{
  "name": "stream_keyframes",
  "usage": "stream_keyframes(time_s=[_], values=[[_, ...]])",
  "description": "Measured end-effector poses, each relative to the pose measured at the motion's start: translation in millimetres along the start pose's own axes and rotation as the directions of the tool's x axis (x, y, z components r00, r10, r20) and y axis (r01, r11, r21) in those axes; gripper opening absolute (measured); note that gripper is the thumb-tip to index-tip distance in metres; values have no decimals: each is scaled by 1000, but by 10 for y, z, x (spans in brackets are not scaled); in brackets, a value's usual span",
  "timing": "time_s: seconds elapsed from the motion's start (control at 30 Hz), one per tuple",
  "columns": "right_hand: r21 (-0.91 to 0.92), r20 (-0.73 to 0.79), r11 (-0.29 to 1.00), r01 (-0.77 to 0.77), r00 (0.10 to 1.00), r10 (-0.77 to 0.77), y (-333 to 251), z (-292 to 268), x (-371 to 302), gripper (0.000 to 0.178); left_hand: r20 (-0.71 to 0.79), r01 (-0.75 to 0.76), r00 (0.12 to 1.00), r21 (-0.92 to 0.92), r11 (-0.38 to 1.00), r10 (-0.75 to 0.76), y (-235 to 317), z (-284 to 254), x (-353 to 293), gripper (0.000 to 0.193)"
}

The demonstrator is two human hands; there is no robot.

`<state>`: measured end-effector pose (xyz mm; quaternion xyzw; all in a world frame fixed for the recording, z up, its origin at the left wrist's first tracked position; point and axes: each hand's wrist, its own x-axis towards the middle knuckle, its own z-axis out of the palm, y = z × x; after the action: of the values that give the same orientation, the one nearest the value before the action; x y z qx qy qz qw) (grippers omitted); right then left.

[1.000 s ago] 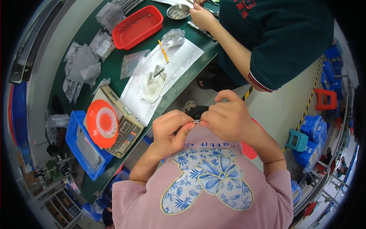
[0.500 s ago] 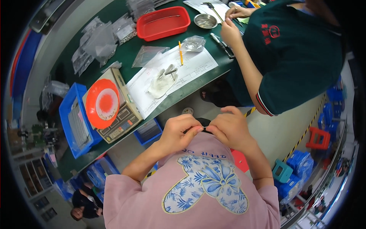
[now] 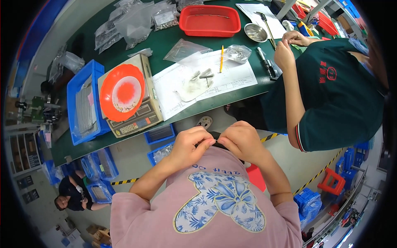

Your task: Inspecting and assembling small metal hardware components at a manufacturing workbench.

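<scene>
My left hand (image 3: 191, 145) and my right hand (image 3: 241, 140) meet in front of my chest, above my pink shirt with a blue flower print. Their fingertips pinch a small thin metal part (image 3: 216, 141) between them; the part is too small to make out further. Both hands are held off the green work table (image 3: 173, 41), which lies ahead of them.
On the table stand a scale with an orange dish (image 3: 122, 91), a blue bin (image 3: 84, 103), a red tray (image 3: 209, 20), paper sheets with small parts (image 3: 206, 78), a pencil (image 3: 222, 58) and plastic bags (image 3: 132, 20). A co-worker in a dark green shirt (image 3: 331, 91) works on the right. Blue crates (image 3: 159, 134) sit under the table.
The view has shifted, so the table now appears farther left and higher. My hands stay together at my chest, pinching the small part.
</scene>
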<state>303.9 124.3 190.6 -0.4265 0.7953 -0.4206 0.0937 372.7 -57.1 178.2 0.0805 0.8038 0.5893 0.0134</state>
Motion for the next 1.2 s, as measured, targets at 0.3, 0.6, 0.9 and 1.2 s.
stream_keyframes(time_s=[0.3,0.6,0.9,1.2], values=[[59,65,990,-130,990,126,162,108,382,20,11,58,998,-48,997,-57,-233,-272,274,8],[68,190,948,-311,937,294,230,-31,797,17,49,110,993,-169,979,-103,-473,-461,598,11],[37,136,969,-246,962,239,513,131,826,26,54,205,979,-201,958,-198,-586,-511,706,14],[35,253,937,-347,910,328,500,90,975,15,81,247,968,-152,957,-237,-630,-574,799,20]])
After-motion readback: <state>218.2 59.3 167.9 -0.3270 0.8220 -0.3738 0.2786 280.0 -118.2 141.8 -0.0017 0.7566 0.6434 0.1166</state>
